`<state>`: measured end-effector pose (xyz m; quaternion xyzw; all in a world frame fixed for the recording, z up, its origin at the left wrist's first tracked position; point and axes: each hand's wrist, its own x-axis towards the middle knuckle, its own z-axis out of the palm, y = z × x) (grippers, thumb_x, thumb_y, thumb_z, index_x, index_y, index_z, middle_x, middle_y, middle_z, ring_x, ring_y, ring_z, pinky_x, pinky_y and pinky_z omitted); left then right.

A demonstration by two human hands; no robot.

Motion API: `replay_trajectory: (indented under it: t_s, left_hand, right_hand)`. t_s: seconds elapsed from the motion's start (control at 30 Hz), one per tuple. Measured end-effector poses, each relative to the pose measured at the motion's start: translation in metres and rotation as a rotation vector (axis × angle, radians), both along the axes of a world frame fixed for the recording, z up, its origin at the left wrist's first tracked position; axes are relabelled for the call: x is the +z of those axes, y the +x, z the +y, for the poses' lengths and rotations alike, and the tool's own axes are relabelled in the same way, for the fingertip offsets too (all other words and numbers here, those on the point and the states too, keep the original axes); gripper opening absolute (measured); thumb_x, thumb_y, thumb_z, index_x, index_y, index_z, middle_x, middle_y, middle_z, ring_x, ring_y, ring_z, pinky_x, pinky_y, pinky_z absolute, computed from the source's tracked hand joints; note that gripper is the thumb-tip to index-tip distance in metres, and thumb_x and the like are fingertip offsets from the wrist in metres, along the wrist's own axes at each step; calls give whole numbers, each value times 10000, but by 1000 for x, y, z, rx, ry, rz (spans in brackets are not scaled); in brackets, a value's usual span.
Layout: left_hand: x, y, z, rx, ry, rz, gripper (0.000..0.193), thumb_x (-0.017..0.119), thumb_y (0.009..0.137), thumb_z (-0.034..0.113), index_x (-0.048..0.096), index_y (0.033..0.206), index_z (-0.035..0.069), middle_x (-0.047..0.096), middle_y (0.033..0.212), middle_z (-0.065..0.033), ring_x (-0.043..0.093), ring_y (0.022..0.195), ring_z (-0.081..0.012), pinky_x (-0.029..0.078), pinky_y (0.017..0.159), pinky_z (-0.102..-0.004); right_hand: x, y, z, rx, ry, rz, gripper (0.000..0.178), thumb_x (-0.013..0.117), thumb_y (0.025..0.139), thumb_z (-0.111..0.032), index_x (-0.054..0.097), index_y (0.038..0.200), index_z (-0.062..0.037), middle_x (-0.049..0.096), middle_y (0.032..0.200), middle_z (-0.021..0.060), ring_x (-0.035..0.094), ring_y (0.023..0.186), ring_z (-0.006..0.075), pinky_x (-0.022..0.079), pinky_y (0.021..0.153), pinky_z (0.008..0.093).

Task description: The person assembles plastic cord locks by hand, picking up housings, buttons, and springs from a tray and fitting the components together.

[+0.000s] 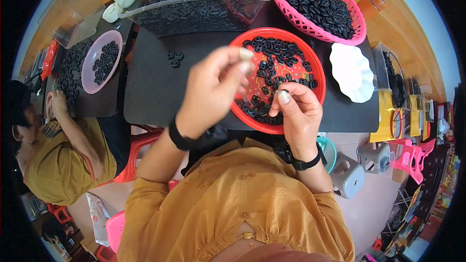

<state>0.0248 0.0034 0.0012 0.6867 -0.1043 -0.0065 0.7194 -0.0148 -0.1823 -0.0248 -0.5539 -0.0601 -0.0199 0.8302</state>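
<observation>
Over the left rim of a round red tray [318,58], my left hand [213,85] is raised, thumb and forefinger drawn close together and slightly blurred. Whatever may sit between them is too small or smeared to name. My right hand [301,111] hovers above the tray's right front, with thumb and fingertips pinched; what they hold is mostly hidden. Scattered in the tray are many small black oval pieces with holes [279,47]. On the dark table left of my left hand lie several more black pieces [175,58].
A clear plastic bin [194,1] and a pink openwork basket [358,19], both full of black pieces, stand at the back. A white scalloped dish [352,73] is at the right. To the left, another person [68,160] works by a pale pink bowl [87,75].
</observation>
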Motion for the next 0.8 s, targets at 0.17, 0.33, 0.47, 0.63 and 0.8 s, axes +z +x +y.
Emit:
replay_trajectory:
  t_s: [0.17, 0.33, 0.47, 0.63, 0.8]
  left_hand:
    - [14, 59, 17, 12, 649, -485, 90, 614, 858, 51, 636, 916, -14, 657, 822, -123, 640, 713, -203, 513, 664, -327]
    - [4, 97, -10, -254, 1194, -551, 116, 616, 783, 117, 636, 808, 6, 634, 765, -196, 629, 768, -373, 502, 719, -454]
    - [-12, 108, -31, -237, 1266, -573, 117, 649, 772, 103, 644, 822, -3, 635, 797, -208, 623, 822, -387, 496, 773, -469]
    - [-12, 104, -36, -244, 1253, -565, 146, 688, 739, 93, 643, 823, -19, 637, 821, -220, 624, 855, -392, 497, 798, -465]
    - [-1, 83, -41, -340, 1417, -599, 105, 597, 674, 3, 682, 732, -21, 656, 775, -230, 656, 790, -374, 534, 728, -445]
  right_hand:
    - [1, 0, -12, -27, 17, -5, 154, 634, 901, -47, 620, 1043, 11, 637, 789, 59, 604, 648, 120, 509, 620, 245]
    - [-2, -4, -18, -23, 43, 3, 158, 638, 898, -48, 622, 1044, 9, 635, 783, 59, 604, 648, 121, 517, 607, 250]
    - [-1, -7, -21, -16, 62, 6, 166, 636, 900, -52, 622, 1053, 8, 633, 782, 58, 603, 648, 119, 521, 598, 252]
    - [-2, -8, -32, -17, 105, 38, 170, 633, 902, -53, 621, 1061, 9, 635, 785, 57, 604, 659, 117, 523, 603, 253]
    - [-4, -7, -35, 1, 120, 44, 176, 636, 902, -57, 622, 1064, 9, 638, 793, 55, 604, 664, 111, 521, 608, 246]
